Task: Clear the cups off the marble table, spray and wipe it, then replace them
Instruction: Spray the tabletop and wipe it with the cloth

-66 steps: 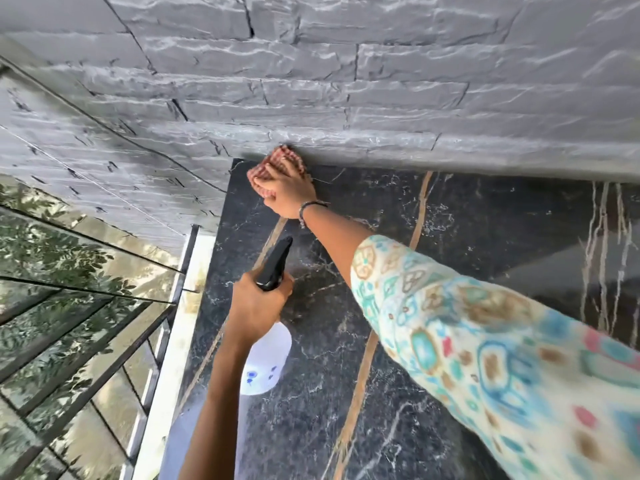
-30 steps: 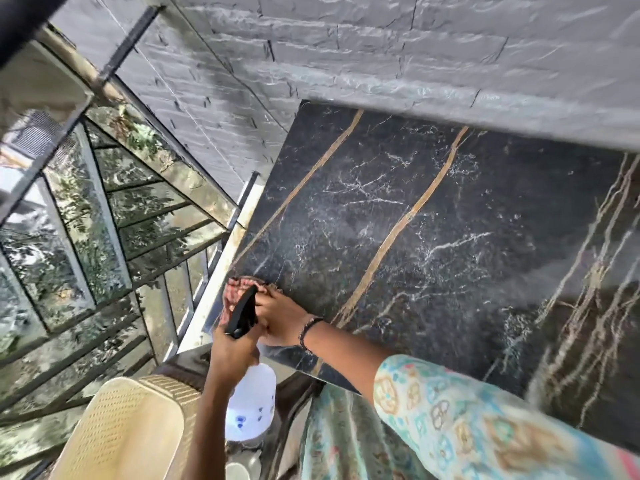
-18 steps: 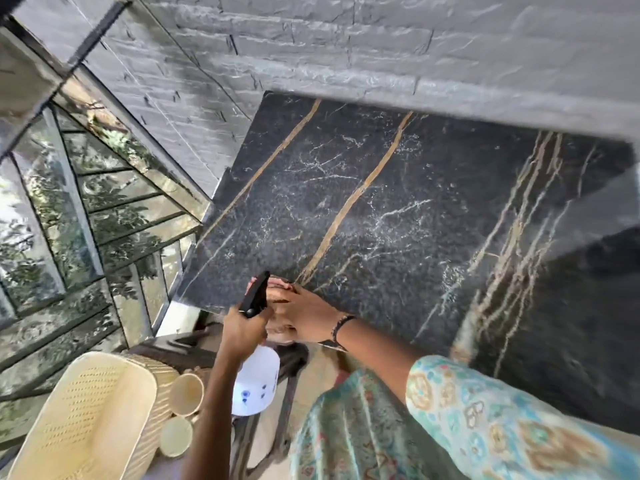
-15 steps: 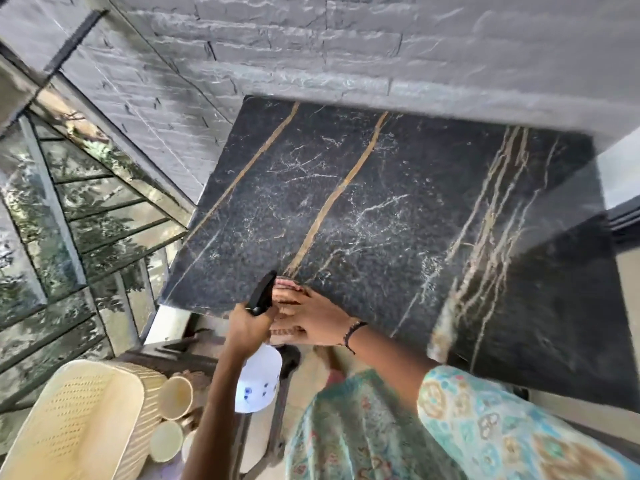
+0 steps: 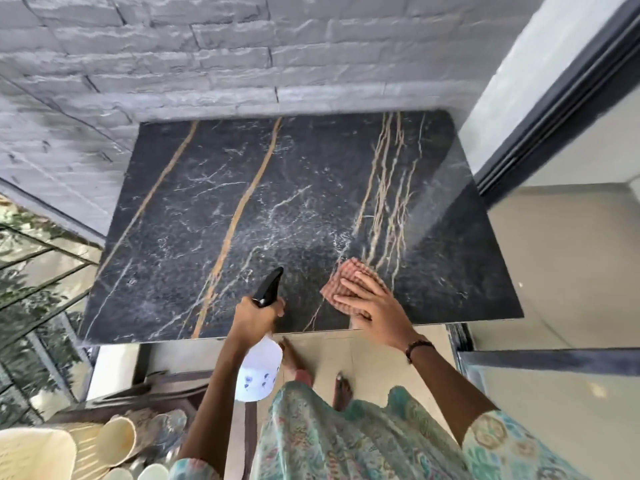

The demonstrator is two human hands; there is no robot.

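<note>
The black marble table [image 5: 207, 209] with gold veins fills the middle of the view and has no cups on it. My left hand [image 5: 258, 315] grips a white spray bottle [image 5: 259, 372] with a black nozzle at the table's near edge. My right hand [image 5: 375, 308] lies flat, fingers spread, pressing a reddish checked cloth [image 5: 349, 275] onto the marble near the front edge, right of centre. A fine wet mist shows on the surface ahead of the bottle. Cream cups [image 5: 119, 441] lie at the bottom left, off the table.
A grey brick wall [image 5: 207, 57] borders the table at the back and left. A cream perforated basket [image 5: 31, 455] sits bottom left beside the cups. Glass railing panels [image 5: 31, 271] stand at the left. A dark door frame [image 5: 554, 109] and tiled floor lie to the right.
My right hand has slid the cloth from the table's near-left area rightwards along the front edge. My left hand with the spray bottle has stayed at the front edge. The view has shifted right.
</note>
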